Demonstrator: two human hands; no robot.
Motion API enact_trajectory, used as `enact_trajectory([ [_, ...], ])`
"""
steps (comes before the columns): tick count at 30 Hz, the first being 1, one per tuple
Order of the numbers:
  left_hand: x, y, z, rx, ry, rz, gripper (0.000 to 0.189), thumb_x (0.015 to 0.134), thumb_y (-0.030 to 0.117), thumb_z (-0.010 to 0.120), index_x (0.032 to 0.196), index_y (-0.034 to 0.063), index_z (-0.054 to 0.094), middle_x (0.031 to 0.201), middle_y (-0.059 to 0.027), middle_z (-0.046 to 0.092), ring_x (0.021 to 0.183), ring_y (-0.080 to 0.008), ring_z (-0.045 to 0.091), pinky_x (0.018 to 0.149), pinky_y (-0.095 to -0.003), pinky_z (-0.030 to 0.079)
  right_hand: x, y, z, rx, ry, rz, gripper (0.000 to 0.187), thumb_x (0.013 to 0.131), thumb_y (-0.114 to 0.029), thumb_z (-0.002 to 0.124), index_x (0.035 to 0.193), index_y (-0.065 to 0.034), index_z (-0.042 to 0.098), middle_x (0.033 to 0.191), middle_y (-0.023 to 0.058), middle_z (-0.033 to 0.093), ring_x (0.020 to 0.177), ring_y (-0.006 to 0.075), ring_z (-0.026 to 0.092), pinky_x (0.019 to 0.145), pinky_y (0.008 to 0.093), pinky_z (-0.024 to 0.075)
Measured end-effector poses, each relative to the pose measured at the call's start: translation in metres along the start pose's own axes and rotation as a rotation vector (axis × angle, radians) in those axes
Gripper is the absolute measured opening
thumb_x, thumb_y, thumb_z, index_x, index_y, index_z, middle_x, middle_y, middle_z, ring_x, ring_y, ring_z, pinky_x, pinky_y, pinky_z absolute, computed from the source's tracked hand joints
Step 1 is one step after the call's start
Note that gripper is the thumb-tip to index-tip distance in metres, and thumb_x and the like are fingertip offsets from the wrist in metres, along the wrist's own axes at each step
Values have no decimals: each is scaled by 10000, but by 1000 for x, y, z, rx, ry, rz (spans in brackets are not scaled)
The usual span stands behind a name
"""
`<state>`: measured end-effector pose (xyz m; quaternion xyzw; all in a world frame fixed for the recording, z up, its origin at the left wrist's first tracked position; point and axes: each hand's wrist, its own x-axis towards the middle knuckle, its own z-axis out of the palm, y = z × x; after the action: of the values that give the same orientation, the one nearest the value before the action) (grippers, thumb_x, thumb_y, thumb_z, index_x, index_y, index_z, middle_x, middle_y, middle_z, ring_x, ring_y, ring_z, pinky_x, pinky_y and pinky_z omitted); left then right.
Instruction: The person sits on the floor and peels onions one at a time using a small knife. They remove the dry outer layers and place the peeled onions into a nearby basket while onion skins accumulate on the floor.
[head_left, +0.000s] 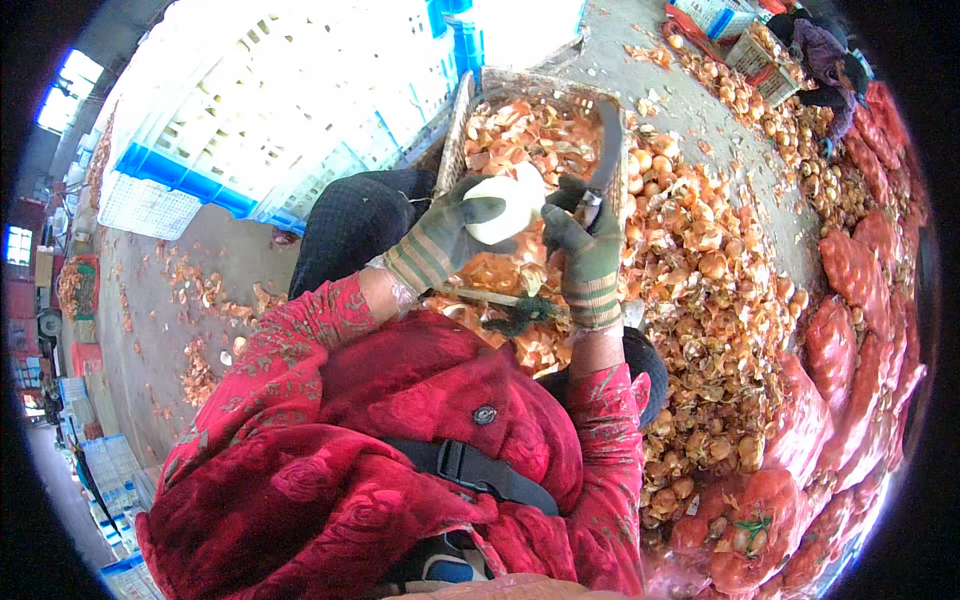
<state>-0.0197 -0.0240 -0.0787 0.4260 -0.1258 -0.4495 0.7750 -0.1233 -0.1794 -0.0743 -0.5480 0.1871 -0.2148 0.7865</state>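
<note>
A peeled white onion (496, 208) rests in my gloved left hand (444, 232), with the thumb laid over its near side. My right hand (581, 240), also gloved, grips the handle of a knife (609, 146) whose blade points up and away from me. The blade is apart from the onion. Beneath both hands stands a worn plastic crate (455, 139) holding loose brown onion skins (517, 124). A dark green glove or cloth (521, 315) lies at the crate's near side.
White and blue plastic crates (262, 112) stand at the front left. Unpeeled onions and skins (712, 300) are heaped on my right, beside red mesh sacks (855, 277). Another person (821, 64) bends over onions at the far right. Skins litter the concrete floor (247, 247).
</note>
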Motion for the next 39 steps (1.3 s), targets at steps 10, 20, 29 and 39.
enact_trajectory([
  [10,9,-5,2,-67,-70,-129,569,775,252,701,1272,50,511,1155,-157,620,1003,-310,642,738,-486,592,-2,-10,-10,50,71,55,259,775,-33,686,1019,8,609,705,17,598,516,87,525,447,220,409],
  [20,-15,7,-3,-278,-213,-140,762,705,309,712,1360,47,423,1294,-255,515,1130,-418,562,820,-529,554,9,-36,-55,283,383,-156,159,816,-11,621,972,-27,599,726,-21,554,548,71,497,480,205,393],
  [29,-6,12,-3,95,-139,34,750,754,385,712,1347,15,440,1187,-187,592,1010,-292,639,765,-409,581,-19,-2,-9,-537,-30,-270,320,809,-71,716,1101,-30,593,820,44,621,621,109,559,564,265,461],
  [39,9,31,-22,507,30,276,703,714,322,751,1285,6,490,1142,-133,628,1007,-213,631,851,-335,535,-18,-8,-25,-1139,-219,-533,178,814,-135,641,984,-115,594,802,131,599,663,349,623,560,438,484],
])
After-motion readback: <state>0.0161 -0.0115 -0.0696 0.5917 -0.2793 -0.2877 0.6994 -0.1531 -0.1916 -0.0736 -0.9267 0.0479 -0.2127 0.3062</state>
